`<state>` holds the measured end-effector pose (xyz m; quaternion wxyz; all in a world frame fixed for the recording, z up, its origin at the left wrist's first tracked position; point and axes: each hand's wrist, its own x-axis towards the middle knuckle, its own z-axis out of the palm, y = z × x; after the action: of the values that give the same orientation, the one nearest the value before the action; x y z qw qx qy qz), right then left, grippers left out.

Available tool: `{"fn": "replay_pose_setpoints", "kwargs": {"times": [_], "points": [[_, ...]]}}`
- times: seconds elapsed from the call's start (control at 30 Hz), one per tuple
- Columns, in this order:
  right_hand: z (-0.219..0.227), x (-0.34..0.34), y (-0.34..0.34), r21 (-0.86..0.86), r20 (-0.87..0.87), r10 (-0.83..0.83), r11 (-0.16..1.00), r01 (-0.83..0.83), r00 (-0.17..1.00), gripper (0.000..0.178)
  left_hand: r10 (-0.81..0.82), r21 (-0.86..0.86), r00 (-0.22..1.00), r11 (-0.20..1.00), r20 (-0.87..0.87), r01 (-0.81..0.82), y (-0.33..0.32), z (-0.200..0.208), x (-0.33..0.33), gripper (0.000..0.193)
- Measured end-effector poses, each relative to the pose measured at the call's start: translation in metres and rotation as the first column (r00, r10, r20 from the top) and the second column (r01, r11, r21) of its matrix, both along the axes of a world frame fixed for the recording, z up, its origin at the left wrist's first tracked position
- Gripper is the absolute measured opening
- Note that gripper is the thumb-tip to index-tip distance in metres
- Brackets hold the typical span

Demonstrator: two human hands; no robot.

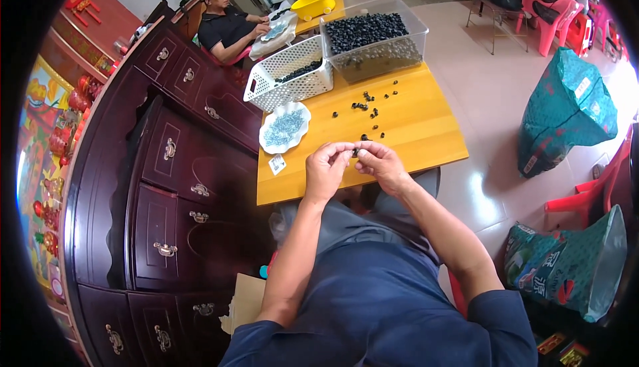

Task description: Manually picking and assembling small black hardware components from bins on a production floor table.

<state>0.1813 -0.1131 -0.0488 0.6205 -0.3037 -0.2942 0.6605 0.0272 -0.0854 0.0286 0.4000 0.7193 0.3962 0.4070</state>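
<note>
Observing remotely, I find the left hand (pixel 324 171) and right hand (pixel 382 166) pinching one small black part (pixel 355 153) between fingertips, above the near edge of the yellow wooden table (pixel 426 114). Loose black parts (pixel 361 106) lie scattered ahead. Leftward sits a scalloped white dish (pixel 265 135) of bluish pieces (pixel 285 128); beyond, a perforated white basket (pixel 311 83) and clear plastic bin (pixel 417 39) hold black pieces (pixel 367 30).

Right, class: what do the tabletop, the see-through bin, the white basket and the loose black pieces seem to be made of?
Tabletop: wood or wood-look laminate, satin; faint grain-like streaks.
See-through bin: probably rigid plastic, smooth; contents show through its walls.
White basket: likely moulded plastic; regular rows of holes.
Loose black pieces: perhaps plastic, slightly glossy, but too small to tell.
</note>
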Motion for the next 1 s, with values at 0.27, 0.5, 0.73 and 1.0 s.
{"fn": "replay_pose_setpoints", "kwargs": {"times": [0.27,0.5,0.73,1.0], "points": [[0.007,-0.004,-0.005,0.102,0.025,-0.023,0.995,0.021,0.999,0.013,-0.009,0.162,1.0,0.987,-0.024,0.012,-0.004,-0.005,-0.001,0.013],[0.001,-0.009,-0.005,-0.01,-0.029,-0.013,1.0,0.012,1.0,0.015,0.078,0.462,0.99,0.887,-0.114,-0.017,-0.015,-0.021,0.003,0.022],[0.002,0.002,-0.003,-0.06,-0.31,0.011,0.998,-0.031,0.951,0.021,0.199,0.28,0.979,0.943,-0.043,-0.179,0.01,-0.027,-0.018,0.034],[-0.008,0.017,0.005,-0.005,-0.33,0.0,1.0,-0.002,0.944,0.026,0.289,0.38,0.851,0.918,-0.438,-0.117,0.049,-0.06,-0.027,0.03]]}}
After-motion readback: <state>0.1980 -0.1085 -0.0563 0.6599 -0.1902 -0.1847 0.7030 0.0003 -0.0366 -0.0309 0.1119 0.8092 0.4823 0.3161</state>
